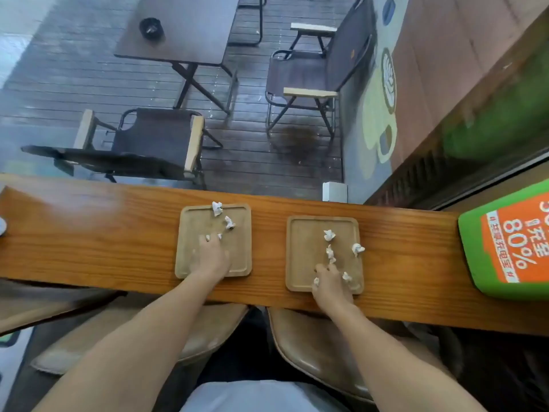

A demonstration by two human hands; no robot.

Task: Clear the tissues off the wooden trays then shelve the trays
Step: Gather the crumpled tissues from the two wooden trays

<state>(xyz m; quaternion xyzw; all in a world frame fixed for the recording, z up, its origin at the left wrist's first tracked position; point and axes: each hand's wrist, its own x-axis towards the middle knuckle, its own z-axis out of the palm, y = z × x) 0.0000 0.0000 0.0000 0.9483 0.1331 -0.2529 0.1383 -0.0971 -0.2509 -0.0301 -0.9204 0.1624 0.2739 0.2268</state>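
Two square wooden trays lie side by side on a long wooden counter (118, 233). On the left tray (190, 221) my left hand (211, 257) rests with its fingers closed over small white tissue bits (219, 236); two crumpled tissues, one (217, 208) at the far rim and one (229, 223) just inside it, lie beyond the hand. On the right tray (300, 233) my right hand (330, 285) covers the near part, fingers curled on tissue scraps (316, 281). Loose tissues (329, 235) (358, 249) (331, 254) lie ahead of it, another (346, 276) beside it.
A green and orange box (505, 245) stands at the counter's right end. Beyond the glass are folding chairs (154, 144) and a dark table (181, 28) on decking. Two brown seats (315, 349) sit under the counter near my legs.
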